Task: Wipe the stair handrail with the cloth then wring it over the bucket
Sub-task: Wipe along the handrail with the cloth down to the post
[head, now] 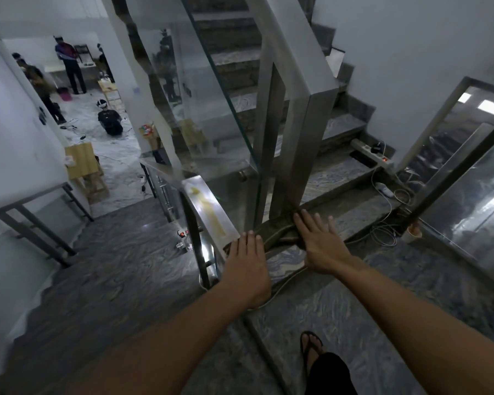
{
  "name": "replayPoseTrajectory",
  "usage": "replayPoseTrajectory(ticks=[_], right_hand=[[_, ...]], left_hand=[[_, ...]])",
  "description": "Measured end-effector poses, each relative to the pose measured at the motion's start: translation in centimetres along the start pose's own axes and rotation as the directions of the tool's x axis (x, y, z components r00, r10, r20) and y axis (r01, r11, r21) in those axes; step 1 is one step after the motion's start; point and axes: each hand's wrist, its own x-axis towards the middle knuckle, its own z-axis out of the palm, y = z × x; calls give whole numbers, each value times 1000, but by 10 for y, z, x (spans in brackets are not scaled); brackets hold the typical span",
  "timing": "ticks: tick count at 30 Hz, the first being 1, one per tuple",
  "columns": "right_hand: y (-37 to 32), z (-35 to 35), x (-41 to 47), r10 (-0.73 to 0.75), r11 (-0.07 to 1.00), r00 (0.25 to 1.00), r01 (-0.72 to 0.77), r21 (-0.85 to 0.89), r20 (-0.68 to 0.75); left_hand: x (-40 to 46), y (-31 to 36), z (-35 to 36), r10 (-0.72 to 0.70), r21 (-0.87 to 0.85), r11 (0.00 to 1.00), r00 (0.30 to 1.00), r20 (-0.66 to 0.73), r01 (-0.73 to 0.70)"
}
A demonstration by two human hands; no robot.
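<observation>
— Where is the cloth [280, 233] now?

— It lies dark and folded on the flat end of the steel handrail [208, 206], near the foot of the big post [300, 132]. My right hand [322, 246] presses flat on its right part, fingers spread. My left hand [247, 266] rests flat at its left edge, where the rail turns, fingers close together. Neither grip pinches anything; both are open palms.

— What can go wrong from here?

— I think the cloth can slide off. The steel looks smooth, and I only push down on it, I do not hold it. If I push too far to the left, it may fall over the edge toward the lower stairs [111, 269].

— Anything else?

— Yes. There is a yellowish streak [211, 209] on the rail top. If I wipe only the near end, it stays. Also cables [382, 223] and a power strip [371, 155] lie on the steps to my right. A wet cloth that drips there would be dangerous, I believe.

— And the bucket?

— I see no bucket near me. A pink one [64, 95] stands far away in the room below, but I cannot tell if it is mine. Carrying the cloth may drip on the stone floor [354, 315], and my sandal [311, 349] can slip.
</observation>
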Motion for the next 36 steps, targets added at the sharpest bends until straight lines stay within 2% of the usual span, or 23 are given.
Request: replayPoseTrajectory(ticks=[2, 5, 13, 15, 18, 21, 23, 28, 36], right_hand=[[-5, 3, -2, -4, 999, 1000, 4, -34, -6], [-19, 2, -10, -24, 1000, 1000, 24, 15, 18], [-72, -6, -43, -251, 968, 968, 251, 6, 22], [-73, -13, -44, -307, 951, 952, 306, 48, 8], [-63, -8, -46, -374, 925, 925, 377, 41, -69], [-62, 11, -50, -441, 898, 893, 439, -36, -90], [-70, 17, -50, -442, 897, 890, 439, -51, -113], [-102, 14, -44, -399, 911, 903, 410, 45, -159], [-136, 6, -22, -300, 946, 942, 314, 81, -153]], left_hand=[[0, 1, 3, -34, -31, 999, 999, 30, 35], [6, -15, -2, -36, -62, 997, 998, 50, 39], [30, -86, -17, -68, -43, 997, 996, 55, 71], [32, -86, -18, -125, -75, 989, 992, -3, 125], [19, -66, -7, -226, -123, 971, 959, -169, 207], [14, -57, 5, -226, -178, 963, 966, -128, 201], [24, -66, 3, -212, -197, 962, 973, -91, 191], [53, -98, -11, -133, -248, 962, 990, -50, 117], [95, -146, -33, -9, -234, 972, 1000, -27, 2]])
